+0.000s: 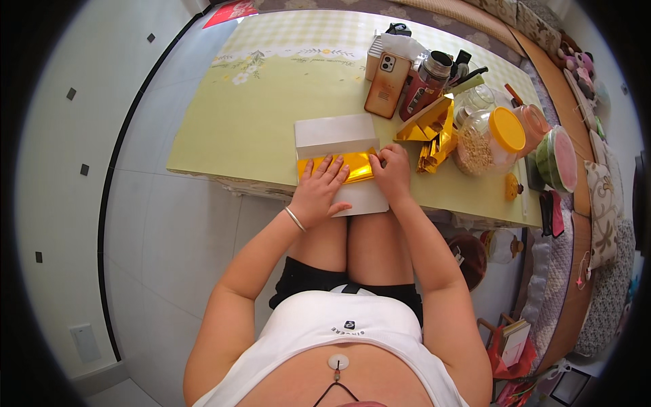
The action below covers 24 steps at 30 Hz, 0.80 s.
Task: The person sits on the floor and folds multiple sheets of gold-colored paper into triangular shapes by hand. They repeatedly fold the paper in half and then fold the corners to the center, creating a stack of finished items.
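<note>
1. Gold foil paper (352, 167), shiny and rectangular, lies on a white board (336, 136) at the near edge of a pale yellow-green table (244, 122), directly in front of the seated person.
2. The left hand (319, 190) rests flat on the foil's left part, fingers spread and pressing down, holding nothing; a thin bracelet (294, 218) circles its wrist.
3. The right hand (391, 169) sits at the foil's right end, fingers curled together and pinching the paper's edge.
4. Just beyond the right hand lie folded gold foil pieces (434, 132), heaped beside one another.
5. To the right of those stands a clear jar with a yellow lid (491, 139), holding pale grains.
6. Behind the board, a phone in an orange case (387, 85) leans upright near a red flask (424, 88).
7. Further right, a green bowl with a pink rim (557, 159) sits at the table's edge.
8. White floor tiles (102, 203) show to the left.
</note>
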Motion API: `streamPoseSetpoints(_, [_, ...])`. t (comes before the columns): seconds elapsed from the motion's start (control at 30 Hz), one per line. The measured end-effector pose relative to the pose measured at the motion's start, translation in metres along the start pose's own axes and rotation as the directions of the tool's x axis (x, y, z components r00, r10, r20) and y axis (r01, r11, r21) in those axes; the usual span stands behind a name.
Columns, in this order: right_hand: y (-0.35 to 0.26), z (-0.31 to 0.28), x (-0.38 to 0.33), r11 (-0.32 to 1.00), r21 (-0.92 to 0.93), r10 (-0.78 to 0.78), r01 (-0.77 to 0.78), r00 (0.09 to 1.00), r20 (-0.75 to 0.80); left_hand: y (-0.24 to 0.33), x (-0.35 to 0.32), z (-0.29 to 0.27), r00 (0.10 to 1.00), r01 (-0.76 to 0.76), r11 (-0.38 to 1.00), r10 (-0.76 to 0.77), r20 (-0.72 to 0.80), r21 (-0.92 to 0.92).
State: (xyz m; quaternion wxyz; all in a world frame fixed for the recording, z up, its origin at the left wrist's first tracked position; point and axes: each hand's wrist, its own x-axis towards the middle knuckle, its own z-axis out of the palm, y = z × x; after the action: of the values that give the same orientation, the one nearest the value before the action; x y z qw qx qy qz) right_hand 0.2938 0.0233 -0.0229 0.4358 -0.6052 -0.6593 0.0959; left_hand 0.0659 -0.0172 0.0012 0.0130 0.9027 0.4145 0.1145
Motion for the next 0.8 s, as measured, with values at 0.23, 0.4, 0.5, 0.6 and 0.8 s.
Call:
streamPoseSetpoints(0.23, [0.002, 0.002, 0.0, 1.0, -0.029, -0.001, 0.001, 1.0, 0.006, -0.001, 0.004, 0.0, 1.0, 0.004, 1.0, -0.004, -0.005, 0.024])
streamPoseSetpoints(0.4, [-0.004, 0.003, -0.006, 0.965, -0.236, -0.121, 0.111, 0.992, -0.029, -0.001, 0.005, 0.0, 0.999, -0.035, 0.998, 0.034, 0.009, 0.056])
streamPoseSetpoints(0.5, [-0.029, 0.001, -0.019, 0.743, -0.504, -0.382, 0.441, 0.897, 0.222, -0.003, 0.005, -0.007, 0.993, -0.027, 0.997, 0.018, 0.113, 0.078])
streamPoseSetpoints(0.6, [-0.023, 0.008, -0.048, 0.897, -0.183, -0.301, 0.402, 0.861, 0.411, -0.007, 0.002, -0.003, 0.992, -0.078, 0.997, 0.076, 0.103, 0.016])
streamPoseSetpoints(0.8, [0.008, -0.042, -0.041, 0.82, -0.281, -0.323, 0.498, 0.809, 0.492, -0.055, -0.032, -0.005, 0.99, -0.022, 0.997, 0.011, 0.144, 0.07])
